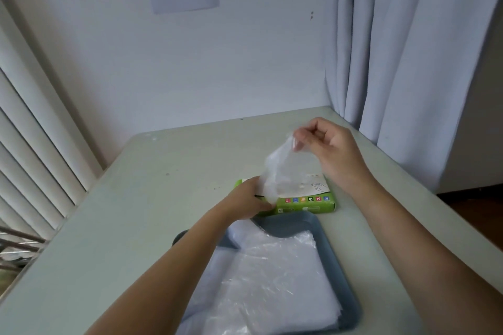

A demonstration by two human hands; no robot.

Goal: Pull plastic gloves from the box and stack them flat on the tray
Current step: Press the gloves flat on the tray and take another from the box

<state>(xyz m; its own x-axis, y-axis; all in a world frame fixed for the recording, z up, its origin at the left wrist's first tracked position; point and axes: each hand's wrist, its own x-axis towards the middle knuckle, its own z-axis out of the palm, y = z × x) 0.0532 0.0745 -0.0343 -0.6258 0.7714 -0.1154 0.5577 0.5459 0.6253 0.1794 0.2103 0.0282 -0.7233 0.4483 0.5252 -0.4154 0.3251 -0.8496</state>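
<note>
A green and white glove box (307, 205) lies flat on the table just beyond the tray. My right hand (326, 144) pinches the top of a clear plastic glove (277, 171) raised above the box, its lower end still at the box's opening. My left hand (247, 200) rests on the box's left end and holds it down. A blue-grey tray (296, 224) sits near me with a stack of flat clear gloves (272, 280) on it, some spilling over its left rim.
The pale green table (136, 212) meets a white wall at the back. Grey curtains (408, 49) hang at the right, slatted shutters (35, 144) stand at the left. The table's right edge runs close to the tray.
</note>
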